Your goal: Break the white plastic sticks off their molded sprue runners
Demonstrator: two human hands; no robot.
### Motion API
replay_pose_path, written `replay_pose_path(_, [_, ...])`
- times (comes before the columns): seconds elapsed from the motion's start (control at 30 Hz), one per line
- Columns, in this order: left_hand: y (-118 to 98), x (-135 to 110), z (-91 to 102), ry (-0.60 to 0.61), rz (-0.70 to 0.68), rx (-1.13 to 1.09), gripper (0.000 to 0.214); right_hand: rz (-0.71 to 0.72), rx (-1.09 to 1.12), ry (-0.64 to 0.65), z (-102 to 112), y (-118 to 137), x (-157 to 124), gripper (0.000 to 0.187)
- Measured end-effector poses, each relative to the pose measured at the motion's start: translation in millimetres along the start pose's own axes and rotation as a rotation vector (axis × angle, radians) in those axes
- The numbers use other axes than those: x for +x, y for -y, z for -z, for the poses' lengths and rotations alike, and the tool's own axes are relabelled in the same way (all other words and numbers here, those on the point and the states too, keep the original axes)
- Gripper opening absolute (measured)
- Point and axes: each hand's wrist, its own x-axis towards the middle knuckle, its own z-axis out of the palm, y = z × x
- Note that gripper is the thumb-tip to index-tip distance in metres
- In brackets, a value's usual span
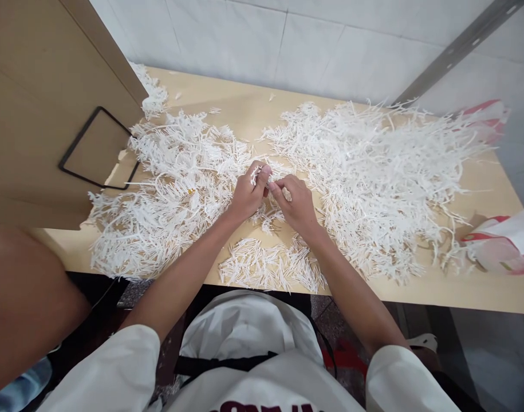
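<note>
My left hand is closed around a small cluster of thin white branching pieces, some poking out between thumb and fingers. Close against it, my right hand is in a pinch, its thumb and fingertips at the left hand's thumb. What sits between the right fingertips is too small to make out. Right of my hands spreads a large heap of long white branching strands. A second heap of white pieces lies to the left. Short white sticks are scattered at the table's front edge, below my hands.
A brown cardboard box with a black wire frame against it stands at the left of the wooden table. Red-and-white plastic bags sit at the right. A tiled wall runs behind. Another person's arm shows lower left.
</note>
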Motion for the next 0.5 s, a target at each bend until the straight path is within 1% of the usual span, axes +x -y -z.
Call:
replay_pose_path(0.2, [1, 2, 2.2, 0.032, -0.043, 0.122, 0.041, 0.057, -0.030, 0.051, 4, -1, 2, 0.023])
replay_pose_path(0.3, [3, 5, 2.6, 0.038, -0.064, 0.146, 0.043, 0.107, -0.031, 0.094, 10, 4, 0, 0.022])
replay_pose_path(0.37, [6, 8, 3.1, -0.013, 0.006, 0.103, 0.043, 0.208, 0.008, 0.140, 12, 14, -4, 0.021])
replay_pose_path(0.43, [8, 11, 3.9, -0.108, 0.106, 0.045, 0.043, 0.380, 0.044, 0.211, 12, 26, -9, 0.019])
replay_pose_path(0.47, [8, 13, 4.3, -0.143, 0.130, 0.023, 0.043, 0.445, 0.019, 0.210, 11, 31, -11, 0.018])
replay_pose_path(0.5, [8, 13, 4.6, -0.152, 0.143, -0.002, 0.043, 0.481, -0.001, 0.202, 10, 34, -12, 0.016])
